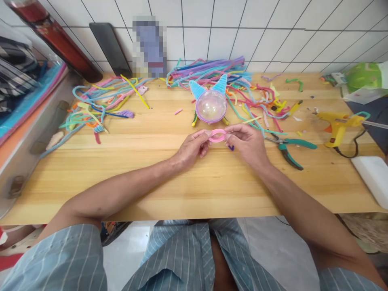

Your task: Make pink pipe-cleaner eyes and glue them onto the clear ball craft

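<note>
Two hands of yours, left hand (194, 146) and right hand (246, 142), pinch a pink fuzzy ring (217, 136) over the desk (151, 178), clear ball with blue ears (211, 106) just behind, pliers (287, 146) beside your right.

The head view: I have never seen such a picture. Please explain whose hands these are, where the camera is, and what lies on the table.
No machine here: a person works with bare hands. The camera sits on their head and looks down. The left hand and right hand together hold a pink loop. On the table lie pipe cleaners, a clear ball with blue ears, pliers and a glue gun.
</note>
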The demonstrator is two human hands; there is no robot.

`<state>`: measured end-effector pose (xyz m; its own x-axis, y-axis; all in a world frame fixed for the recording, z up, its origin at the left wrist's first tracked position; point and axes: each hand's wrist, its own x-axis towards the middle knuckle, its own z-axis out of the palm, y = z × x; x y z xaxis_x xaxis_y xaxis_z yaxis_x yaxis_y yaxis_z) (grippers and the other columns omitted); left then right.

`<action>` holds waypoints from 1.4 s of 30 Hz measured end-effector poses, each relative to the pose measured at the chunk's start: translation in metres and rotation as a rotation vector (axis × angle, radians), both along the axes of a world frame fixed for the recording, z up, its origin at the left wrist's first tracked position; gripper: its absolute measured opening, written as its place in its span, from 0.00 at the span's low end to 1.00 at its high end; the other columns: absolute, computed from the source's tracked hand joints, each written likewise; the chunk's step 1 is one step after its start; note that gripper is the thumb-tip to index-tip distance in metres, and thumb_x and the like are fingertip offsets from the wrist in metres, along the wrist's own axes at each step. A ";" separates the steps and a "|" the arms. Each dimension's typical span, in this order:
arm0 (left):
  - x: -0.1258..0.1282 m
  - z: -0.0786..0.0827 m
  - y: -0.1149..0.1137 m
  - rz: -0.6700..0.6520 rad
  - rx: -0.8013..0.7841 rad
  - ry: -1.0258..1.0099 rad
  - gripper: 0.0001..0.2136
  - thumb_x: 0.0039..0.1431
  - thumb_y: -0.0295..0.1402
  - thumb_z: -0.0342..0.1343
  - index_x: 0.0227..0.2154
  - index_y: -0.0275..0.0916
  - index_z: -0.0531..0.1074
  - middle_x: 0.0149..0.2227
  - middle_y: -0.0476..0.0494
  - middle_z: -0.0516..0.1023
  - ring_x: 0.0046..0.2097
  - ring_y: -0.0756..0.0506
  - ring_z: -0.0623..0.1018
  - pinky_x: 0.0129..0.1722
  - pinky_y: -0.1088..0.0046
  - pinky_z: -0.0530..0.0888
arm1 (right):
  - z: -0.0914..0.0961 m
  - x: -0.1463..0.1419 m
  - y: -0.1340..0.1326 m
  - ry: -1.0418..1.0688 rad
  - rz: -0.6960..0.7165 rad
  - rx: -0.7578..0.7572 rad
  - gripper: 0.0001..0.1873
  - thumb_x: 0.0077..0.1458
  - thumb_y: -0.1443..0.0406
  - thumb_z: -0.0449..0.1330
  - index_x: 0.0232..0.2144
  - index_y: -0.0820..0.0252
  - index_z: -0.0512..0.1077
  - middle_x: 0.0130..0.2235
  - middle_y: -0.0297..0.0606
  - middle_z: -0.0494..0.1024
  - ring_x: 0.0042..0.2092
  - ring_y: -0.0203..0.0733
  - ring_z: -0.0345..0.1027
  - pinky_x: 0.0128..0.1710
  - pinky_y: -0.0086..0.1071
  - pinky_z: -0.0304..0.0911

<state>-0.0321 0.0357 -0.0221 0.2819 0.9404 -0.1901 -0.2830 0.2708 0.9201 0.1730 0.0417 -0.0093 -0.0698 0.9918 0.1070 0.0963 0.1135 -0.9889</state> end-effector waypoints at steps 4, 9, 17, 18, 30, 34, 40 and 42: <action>-0.002 -0.002 -0.002 0.024 0.032 0.056 0.17 0.64 0.47 0.66 0.30 0.40 0.71 0.24 0.54 0.70 0.19 0.55 0.67 0.19 0.78 0.60 | -0.004 -0.003 0.005 0.052 -0.003 -0.074 0.14 0.46 0.58 0.76 0.35 0.56 0.82 0.30 0.32 0.85 0.29 0.37 0.74 0.31 0.32 0.71; -0.007 0.000 -0.003 0.123 0.057 0.151 0.16 0.61 0.46 0.67 0.30 0.40 0.72 0.28 0.54 0.74 0.19 0.57 0.65 0.18 0.78 0.59 | -0.006 -0.004 0.009 0.088 0.024 -0.132 0.15 0.45 0.56 0.76 0.32 0.55 0.79 0.29 0.31 0.83 0.27 0.35 0.71 0.28 0.31 0.67; -0.041 0.011 -0.006 0.108 -0.005 0.413 0.10 0.64 0.40 0.65 0.37 0.37 0.80 0.32 0.51 0.80 0.19 0.56 0.67 0.15 0.79 0.60 | -0.005 -0.003 0.012 0.177 0.038 -0.125 0.16 0.44 0.58 0.78 0.34 0.56 0.80 0.28 0.31 0.82 0.25 0.33 0.68 0.22 0.28 0.62; -0.047 0.011 -0.006 0.105 0.002 0.445 0.10 0.65 0.39 0.64 0.37 0.37 0.80 0.31 0.50 0.80 0.19 0.56 0.67 0.15 0.79 0.60 | -0.005 -0.003 0.013 0.178 0.044 -0.120 0.16 0.45 0.58 0.78 0.34 0.56 0.80 0.28 0.30 0.82 0.25 0.33 0.68 0.22 0.28 0.62; -0.067 0.018 -0.004 0.044 0.142 0.823 0.09 0.71 0.30 0.59 0.46 0.36 0.83 0.29 0.51 0.82 0.20 0.54 0.68 0.19 0.78 0.63 | -0.009 -0.003 0.017 0.099 -0.013 -0.087 0.09 0.49 0.66 0.73 0.36 0.59 0.85 0.28 0.31 0.84 0.25 0.33 0.71 0.24 0.28 0.66; -0.070 0.023 -0.004 0.012 0.181 0.954 0.12 0.71 0.30 0.56 0.49 0.36 0.84 0.24 0.54 0.75 0.22 0.53 0.68 0.24 0.78 0.66 | -0.011 0.000 0.017 0.062 -0.043 -0.066 0.09 0.51 0.67 0.74 0.38 0.58 0.87 0.31 0.33 0.87 0.28 0.34 0.76 0.29 0.28 0.72; -0.078 0.022 0.001 0.011 0.260 1.049 0.15 0.69 0.36 0.60 0.52 0.36 0.85 0.37 0.45 0.87 0.29 0.50 0.75 0.32 0.74 0.71 | -0.014 0.005 0.019 0.041 -0.045 -0.050 0.12 0.54 0.60 0.78 0.40 0.56 0.88 0.34 0.36 0.89 0.32 0.38 0.81 0.33 0.31 0.80; -0.082 0.022 0.002 0.015 0.328 1.089 0.15 0.69 0.38 0.62 0.50 0.37 0.86 0.41 0.42 0.89 0.35 0.48 0.78 0.37 0.72 0.73 | -0.016 0.005 0.021 0.048 -0.055 -0.048 0.11 0.53 0.60 0.79 0.39 0.57 0.87 0.32 0.35 0.88 0.29 0.36 0.79 0.30 0.29 0.78</action>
<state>-0.1141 0.0377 -0.0003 0.1056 0.9919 -0.0707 0.7093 -0.0253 0.7045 0.1783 0.0624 -0.0250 -0.0112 0.9981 0.0614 0.0532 0.0619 -0.9967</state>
